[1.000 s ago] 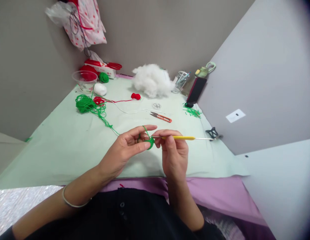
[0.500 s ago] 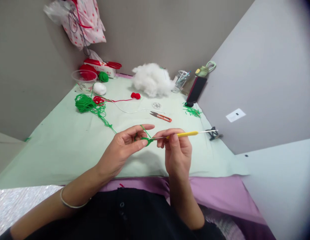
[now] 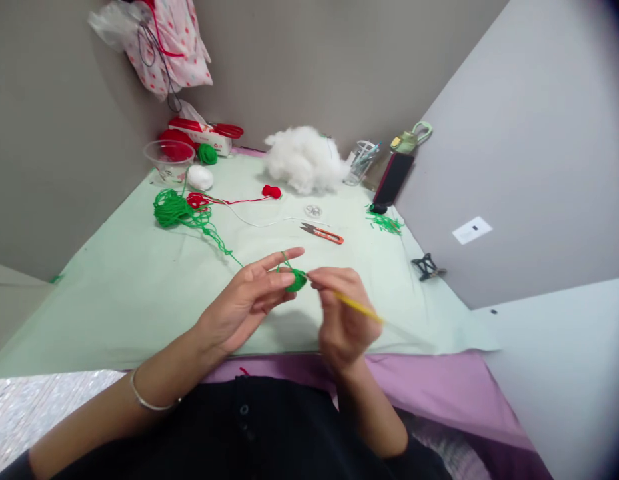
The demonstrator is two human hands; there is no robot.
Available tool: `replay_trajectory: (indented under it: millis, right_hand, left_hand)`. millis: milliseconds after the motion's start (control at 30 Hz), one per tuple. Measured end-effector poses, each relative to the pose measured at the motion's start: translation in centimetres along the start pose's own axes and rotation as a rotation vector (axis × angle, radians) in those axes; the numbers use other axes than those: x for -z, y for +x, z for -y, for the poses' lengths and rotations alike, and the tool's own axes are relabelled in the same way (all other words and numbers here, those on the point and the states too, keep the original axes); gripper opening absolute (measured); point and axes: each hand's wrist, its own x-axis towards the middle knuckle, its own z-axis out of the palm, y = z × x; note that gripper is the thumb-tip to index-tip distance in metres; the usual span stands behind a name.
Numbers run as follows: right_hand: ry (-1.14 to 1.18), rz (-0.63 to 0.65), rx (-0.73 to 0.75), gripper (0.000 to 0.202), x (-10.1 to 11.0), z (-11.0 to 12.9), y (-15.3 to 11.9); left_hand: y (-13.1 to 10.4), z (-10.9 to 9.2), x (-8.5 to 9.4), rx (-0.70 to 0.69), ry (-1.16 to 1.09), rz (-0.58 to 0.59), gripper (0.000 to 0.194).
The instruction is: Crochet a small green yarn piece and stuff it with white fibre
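- The left hand is clamping the green piece between thumb and fingers, above the counter, presumably steadying it against the hook.
- Its index finger is stretching out with green yarn looping over it, probably putting some tension on the strand.
- The right hand is closing on the hook, its thumb and fingertips gathering toward the tip, seemingly for fine control; the yellow handle is slanting back toward the person.
- The tip is meeting the right edge of the green piece; whether it is sitting inside a stitch, one cannot tell.
- The yarn heap is lying loose on the left, on the side of the hand it is feeding, likely so that it can pay out freely.
- The snips are resting beyond the hands, arguably within easy reach.
- The stuffing and the red piece are sitting farther back, perhaps out of the hands' way.
- The green clippings are lying together on the right, seemingly gathered aside.
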Motion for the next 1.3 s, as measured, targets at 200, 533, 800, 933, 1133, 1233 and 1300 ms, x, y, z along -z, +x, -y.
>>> replay_trajectory:
  millis: [200, 533, 800, 933, 1133, 1233, 1300]
  right_hand:
    - [0.319, 0.026, -0.311, 0.018, 0.5, 0.3, 1.2]
    - [-0.089, 0.027, 0.041, 0.036, -0.1, 0.2, -0.3]
    - [0.383, 0.024, -0.435, 0.015, 0.5, 0.0, 1.0]
    - [0.419, -0.006, -0.501, 0.014, 0.4, -0.4, 0.7]
    - [0.538, -0.041, -0.620, 0.020, 0.5, -0.7, 1.2]
    - [0.570, -0.028, -0.627, 0.020, 0.5, -0.6, 1.4]
    - [0.592, -0.013, -0.622, 0.020, 0.5, -0.6, 1.4]
  left_hand:
    - [-0.1, -0.2, -0.1, -0.137, 0.121, 0.025, 0.042]
    - [0.4, 0.6, 0.0, -0.070, 0.016, -0.002, 0.042]
    - [0.1, 0.3, -0.3, -0.166, 0.115, -0.018, 0.032]
    - [-0.1, 0.6, -0.1, -0.221, 0.268, 0.036, 0.033]
    - [-0.1, 0.3, 0.7, -0.260, 0.308, 0.048, 0.032]
    - [-0.2, 0.2, 0.7, -0.277, 0.334, 0.059, 0.035]
    - [-0.3, 0.1, 0.6, -0.286, 0.372, 0.053, 0.036]
